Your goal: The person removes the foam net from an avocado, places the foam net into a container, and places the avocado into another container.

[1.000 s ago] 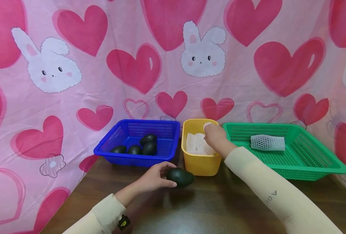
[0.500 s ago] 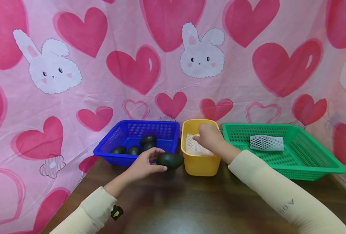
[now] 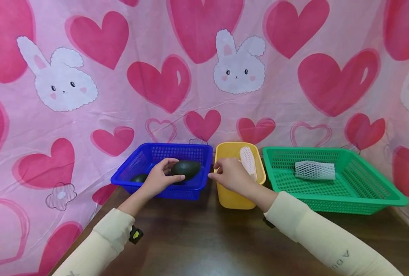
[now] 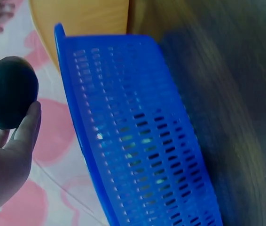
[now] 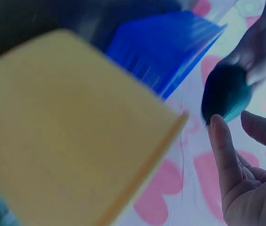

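My left hand (image 3: 157,179) grips a dark green avocado (image 3: 186,170) between thumb and fingers, up over the blue basket (image 3: 170,190). In the left wrist view the avocado (image 4: 13,94) is beyond the basket's rim. My right hand (image 3: 233,174) is in front of the yellow bin (image 3: 237,198), left of a white foam net sleeve (image 3: 248,163) that leans up inside it. The right wrist view shows that right hand (image 5: 253,174) holding nothing, thumb and forefinger apart, close to the avocado's tip. Another avocado (image 3: 139,178) shows inside the blue basket; the hand and held avocado hide the rest.
A green basket (image 3: 329,207) stands on the right with a white foam net sleeve (image 3: 315,170) lying in it. The three containers sit side by side at the back of the dark wooden table (image 3: 204,245), before a pink heart-print cloth (image 3: 163,84).
My left hand has carried the avocado left and up, over the blue basket. The right hand has come out of the yellow bin leftward, and a foam net sleeve now stands upright there.
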Tool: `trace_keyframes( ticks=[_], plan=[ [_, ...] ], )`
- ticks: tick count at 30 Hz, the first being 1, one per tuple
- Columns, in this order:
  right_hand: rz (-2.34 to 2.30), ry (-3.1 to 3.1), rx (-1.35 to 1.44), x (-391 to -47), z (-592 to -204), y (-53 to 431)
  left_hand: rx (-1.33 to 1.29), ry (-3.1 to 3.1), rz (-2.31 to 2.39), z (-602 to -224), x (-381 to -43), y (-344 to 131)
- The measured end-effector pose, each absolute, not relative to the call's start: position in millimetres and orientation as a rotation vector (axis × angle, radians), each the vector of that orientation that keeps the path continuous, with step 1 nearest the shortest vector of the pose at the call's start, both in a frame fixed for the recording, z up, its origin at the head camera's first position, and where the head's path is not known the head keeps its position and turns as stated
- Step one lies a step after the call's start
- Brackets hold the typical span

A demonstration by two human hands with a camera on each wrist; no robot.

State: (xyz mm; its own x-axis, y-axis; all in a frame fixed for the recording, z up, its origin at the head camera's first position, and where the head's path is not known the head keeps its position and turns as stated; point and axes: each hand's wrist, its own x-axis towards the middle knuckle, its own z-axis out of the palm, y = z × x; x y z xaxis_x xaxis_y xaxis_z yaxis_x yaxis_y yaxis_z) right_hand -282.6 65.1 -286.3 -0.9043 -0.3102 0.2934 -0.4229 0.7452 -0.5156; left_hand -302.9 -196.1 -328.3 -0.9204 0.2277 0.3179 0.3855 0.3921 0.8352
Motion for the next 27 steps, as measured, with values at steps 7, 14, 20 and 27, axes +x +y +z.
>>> trace_keyframes(
  ticks=[7, 14, 20, 27],
  plan=[
    [1.364, -2.788, 0.613, -269, -309, 47, -0.52, -2.551, -1.499, -330, -319, -203],
    [1.755, -2.807, 0.506, -261, -336, 33, -0.458, -2.618, -1.377, -332, -334, -200],
    [2.005, -2.72, 0.388, -258, -354, 23, -0.388, -2.663, -1.233, -334, -348, -189],
    [2.175, -2.537, 0.172, -263, -371, 14, -0.364, -2.702, -1.113, -339, -364, -175]
  ],
)
